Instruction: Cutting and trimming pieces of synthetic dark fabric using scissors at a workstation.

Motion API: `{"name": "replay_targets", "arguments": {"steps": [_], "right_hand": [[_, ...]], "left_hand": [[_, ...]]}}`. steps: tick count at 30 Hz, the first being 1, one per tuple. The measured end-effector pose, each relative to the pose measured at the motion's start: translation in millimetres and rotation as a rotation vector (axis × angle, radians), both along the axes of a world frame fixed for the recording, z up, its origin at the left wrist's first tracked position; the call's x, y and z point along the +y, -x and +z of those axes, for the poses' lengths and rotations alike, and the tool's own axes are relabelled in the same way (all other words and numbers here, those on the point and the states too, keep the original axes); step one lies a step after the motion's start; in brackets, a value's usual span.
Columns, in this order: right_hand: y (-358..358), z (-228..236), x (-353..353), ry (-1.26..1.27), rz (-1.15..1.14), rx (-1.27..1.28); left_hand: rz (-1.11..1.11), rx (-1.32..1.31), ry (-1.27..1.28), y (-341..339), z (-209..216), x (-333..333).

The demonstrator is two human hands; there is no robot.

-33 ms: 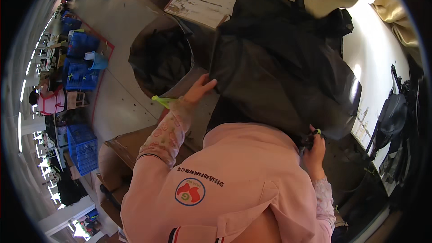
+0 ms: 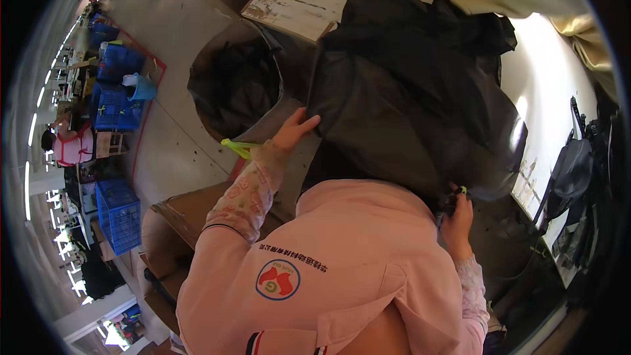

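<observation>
A large sheet of thin black fabric lies in loose folds in front of me, over a pale table and down toward my lap. My left hand pinches its left edge, with the fingertips at the cloth. Low on the right, my right hand is closed around a small dark tool with a yellow-green bit near the fingers. Its exact kind is hard to make out. The tool is beside the fabric's lower right edge. A bright green strip hangs by my left wrist.
Left of the fabric stands a round, open bin with black cloth inside. Black straps and pouches lie at the right table edge. A cardboard box is near my left elbow. Blue crates and another person are farther left.
My left hand has shifted very slightly to the right along with the fabric's edge. Otherwise the hands and cloth stay almost the same.
</observation>
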State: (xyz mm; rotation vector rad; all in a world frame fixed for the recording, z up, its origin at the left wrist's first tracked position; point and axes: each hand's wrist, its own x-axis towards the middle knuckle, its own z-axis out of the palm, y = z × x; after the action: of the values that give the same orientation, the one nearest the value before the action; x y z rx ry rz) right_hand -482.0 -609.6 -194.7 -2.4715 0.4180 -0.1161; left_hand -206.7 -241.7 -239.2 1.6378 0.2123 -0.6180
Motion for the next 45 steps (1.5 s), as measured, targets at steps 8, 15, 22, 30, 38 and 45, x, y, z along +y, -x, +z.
{"name": "replay_targets", "arguments": {"steps": [8,15,22,30,38,45], "right_hand": [[-24.2,26.8,-24.6,-0.335,-0.120,-0.108],[-39.5,80.6,-80.9,-0.170,-0.140,-0.259],[-48.7,96.4,-88.8,-0.173,-0.152,-0.232],[-44.3,100.2,-87.0,-0.246,-0.104,-0.130],[-56.2,102.5,-97.2,-0.251,-0.151,-0.012],[-54.5,97.7,-113.6,-0.226,-0.140,0.009]], "left_hand": [[0.043,-0.036,0.554,-28.5,73.3,-14.9],[-0.026,-0.078,0.720,-49.0,142.5,-36.8],[-0.069,-0.075,0.732,-58.7,144.7,-51.8],[0.003,-0.225,0.493,-71.4,129.8,-53.5],[-0.362,-1.598,-0.266,-19.2,111.7,-44.1],[-0.958,-1.366,-0.354,17.9,75.1,-53.8]]}}
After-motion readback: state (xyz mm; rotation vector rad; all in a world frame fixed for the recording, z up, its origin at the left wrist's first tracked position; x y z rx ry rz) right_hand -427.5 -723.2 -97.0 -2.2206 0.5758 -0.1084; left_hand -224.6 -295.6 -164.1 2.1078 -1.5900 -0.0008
